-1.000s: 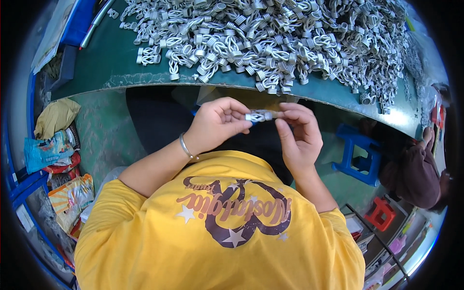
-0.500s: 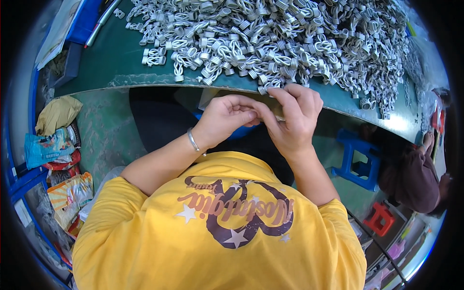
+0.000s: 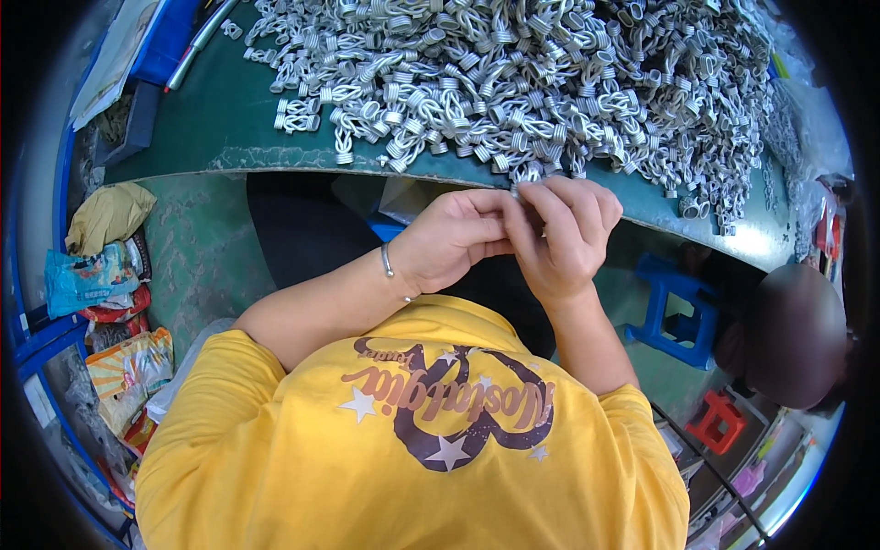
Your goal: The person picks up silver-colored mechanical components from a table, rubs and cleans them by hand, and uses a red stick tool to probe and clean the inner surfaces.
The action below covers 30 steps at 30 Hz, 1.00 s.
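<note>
A large heap of small silver-grey looped fittings (image 3: 440, 110), each with ribbed collar ends, covers much of the green table (image 3: 211, 128). My right hand (image 3: 570, 243) is at the table's front edge with its fingers bent and pinched. One looped fitting (image 3: 525, 174) shows at its fingertips, beside the near edge of the heap. My left hand (image 3: 454, 236), below a silver bangle (image 3: 387, 260), is closed, its fingertips meeting the right thumb and index finger. Whatever lies between the left fingertips is hidden.
Blue stool (image 3: 674, 312) and red stool (image 3: 717, 422) stand on the floor at right, near another person (image 3: 793, 339). Bags (image 3: 110, 220) are stacked at left. A grey bin (image 3: 137, 119) and papers (image 3: 115, 64) sit at the table's left end.
My left hand has shifted slightly right and down, and its fingers are more closed. The right fingertips have moved a little right and now have a looped fitting at them. The other person has leaned over.
</note>
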Motion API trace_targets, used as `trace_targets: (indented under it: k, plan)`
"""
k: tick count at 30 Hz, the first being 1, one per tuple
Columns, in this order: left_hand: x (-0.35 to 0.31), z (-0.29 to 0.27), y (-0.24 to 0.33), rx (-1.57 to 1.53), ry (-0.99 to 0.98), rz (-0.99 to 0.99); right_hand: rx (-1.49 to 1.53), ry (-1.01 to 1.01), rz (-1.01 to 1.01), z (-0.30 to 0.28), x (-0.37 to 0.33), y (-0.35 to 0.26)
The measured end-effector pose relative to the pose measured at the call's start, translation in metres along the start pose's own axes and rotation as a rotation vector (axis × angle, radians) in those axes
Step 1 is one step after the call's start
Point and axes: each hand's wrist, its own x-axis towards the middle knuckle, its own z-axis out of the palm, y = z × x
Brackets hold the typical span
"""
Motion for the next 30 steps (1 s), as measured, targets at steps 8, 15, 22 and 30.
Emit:
trace_targets:
  k: [8, 15, 22, 30]
  plan:
    - [0.000, 0.005, 0.002, -0.039, 0.048, -0.032, 0.229, 0.094, 0.218, -0.021, -0.008, 0.000]
    - [-0.008, 0.014, 0.007, 0.232, 0.155, -0.019, 0.584, 0.103, 0.437, -0.026, -0.029, -0.005]
    - [-0.022, 0.017, 0.004, 0.505, 0.270, 0.220, 0.961, -0.002, 0.600, -0.025, -0.039, -0.012]
    - [-0.025, 0.014, 0.001, 0.603, 0.283, 0.260, 1.135, -0.087, 1.035, -0.029, -0.043, -0.014]
